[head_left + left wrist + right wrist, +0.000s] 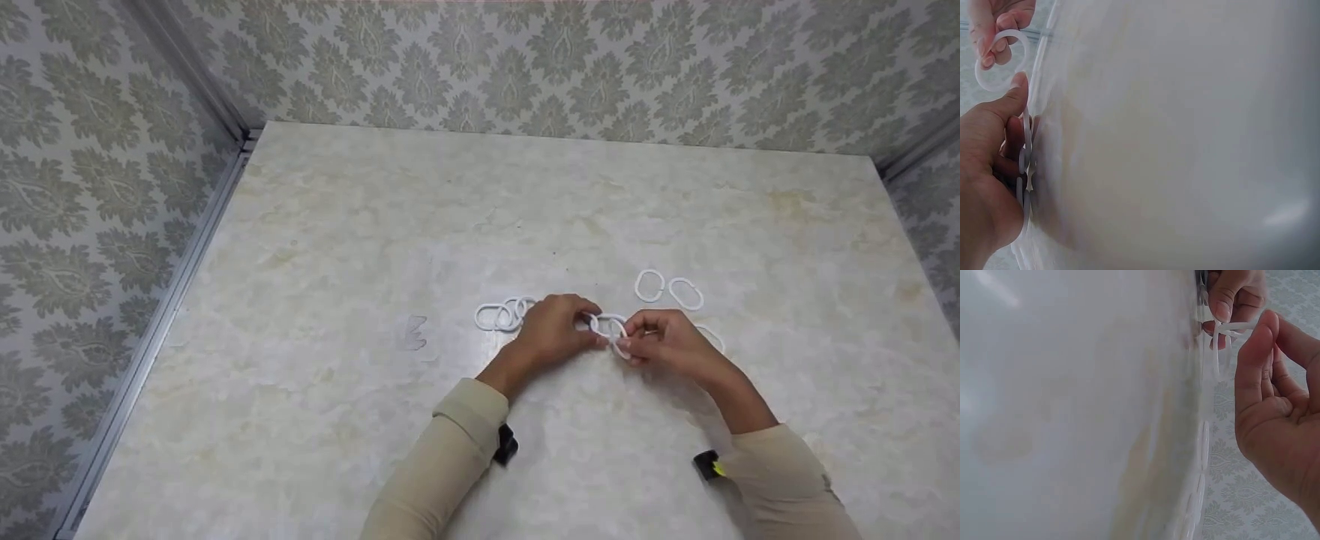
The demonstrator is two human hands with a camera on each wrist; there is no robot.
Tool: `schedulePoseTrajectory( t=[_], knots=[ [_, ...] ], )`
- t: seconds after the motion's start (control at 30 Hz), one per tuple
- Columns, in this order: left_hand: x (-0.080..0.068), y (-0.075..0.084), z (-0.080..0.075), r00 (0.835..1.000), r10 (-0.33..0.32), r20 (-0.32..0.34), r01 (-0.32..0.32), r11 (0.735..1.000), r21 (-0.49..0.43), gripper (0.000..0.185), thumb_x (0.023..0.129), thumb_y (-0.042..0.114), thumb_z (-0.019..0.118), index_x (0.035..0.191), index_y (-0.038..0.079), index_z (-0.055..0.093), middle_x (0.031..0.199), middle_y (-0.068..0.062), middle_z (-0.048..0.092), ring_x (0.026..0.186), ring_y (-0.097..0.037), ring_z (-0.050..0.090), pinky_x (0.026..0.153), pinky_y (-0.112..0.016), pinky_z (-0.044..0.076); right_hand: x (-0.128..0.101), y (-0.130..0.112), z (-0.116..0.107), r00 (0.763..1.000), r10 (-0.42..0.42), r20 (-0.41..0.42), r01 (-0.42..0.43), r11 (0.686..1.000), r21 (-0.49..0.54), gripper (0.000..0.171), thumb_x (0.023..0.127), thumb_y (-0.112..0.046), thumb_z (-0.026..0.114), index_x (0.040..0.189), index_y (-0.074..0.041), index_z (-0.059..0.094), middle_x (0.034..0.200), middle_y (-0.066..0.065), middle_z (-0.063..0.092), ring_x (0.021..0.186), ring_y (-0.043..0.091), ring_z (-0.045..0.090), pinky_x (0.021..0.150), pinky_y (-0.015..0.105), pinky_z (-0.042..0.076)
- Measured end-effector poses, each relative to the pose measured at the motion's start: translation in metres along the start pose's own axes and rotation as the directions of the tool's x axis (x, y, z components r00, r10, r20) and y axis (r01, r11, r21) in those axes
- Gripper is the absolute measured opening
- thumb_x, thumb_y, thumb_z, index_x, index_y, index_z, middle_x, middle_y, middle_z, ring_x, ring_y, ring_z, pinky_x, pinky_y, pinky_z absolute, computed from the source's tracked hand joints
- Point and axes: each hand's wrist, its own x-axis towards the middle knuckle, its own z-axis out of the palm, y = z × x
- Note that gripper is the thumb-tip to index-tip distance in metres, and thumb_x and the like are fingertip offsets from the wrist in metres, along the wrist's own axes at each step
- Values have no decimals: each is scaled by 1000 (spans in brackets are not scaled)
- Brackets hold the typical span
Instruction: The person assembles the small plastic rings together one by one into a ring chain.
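Observation:
White plastic oval chain links (pixel 491 316) lie joined together on the table, and the row runs under my left hand (pixel 556 326). That hand's thumb and fingers pinch a link at the chain's right end; more links show beneath its fingers (pixel 1013 138) in the left wrist view. My right hand (pixel 671 345) pinches another white link (pixel 622 346) between thumb and fingertips. This link overlaps the one at the left fingertips, and in the right wrist view the white link (pixel 1216 354) hangs between both hands. The right fingertips hide part of it.
Two loose white links, a left one (pixel 649 286) and a right one (pixel 686 293), lie beyond my right hand. Another link (pixel 711 339) is partly hidden behind that hand. A clear jagged piece (pixel 415 333) lies left of the chain. Patterned walls (pixel 465 60) border the table (pixel 420 210).

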Motion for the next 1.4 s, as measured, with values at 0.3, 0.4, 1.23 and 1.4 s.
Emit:
schedulePoseTrajectory(
  t=[0.3,0.4,1.23,1.4],
  knots=[
    [0,1,0,1000,-1,10,1,1000,-6,37,78,32,79,113,19,72,104,5,74,100,-8,66,89,-25,50,2,2,3,1000,16,-7,-17,1000,-20,12,90,-10,66,90,-1,58,72,-9,61,61,2,60,57,20,50],
    [0,1,0,1000,-4,11,4,1000,-6,37,78,32,80,112,19,73,104,4,73,99,-8,66,88,-25,50,3,2,4,999,36,-24,-37,999,-38,15,90,-11,67,91,1,58,73,-7,60,62,3,60,58,20,51],
    [-1,1,-2,1000,13,20,-12,1000,-24,35,80,32,79,112,20,73,103,4,73,95,-6,64,86,-23,50,5,8,-24,983,-140,-118,63,863,-501,24,94,-4,59,116,-2,69,109,17,70,87,3,55,76,15,43],
    [-2,1,-4,1000,3,25,-2,999,-42,35,81,30,78,114,20,72,107,4,71,99,-7,63,89,-24,49,8,9,-25,985,-103,-141,16,857,-515,18,94,-4,59,111,-4,67,99,13,69,77,4,51,70,17,42]
  ],
)
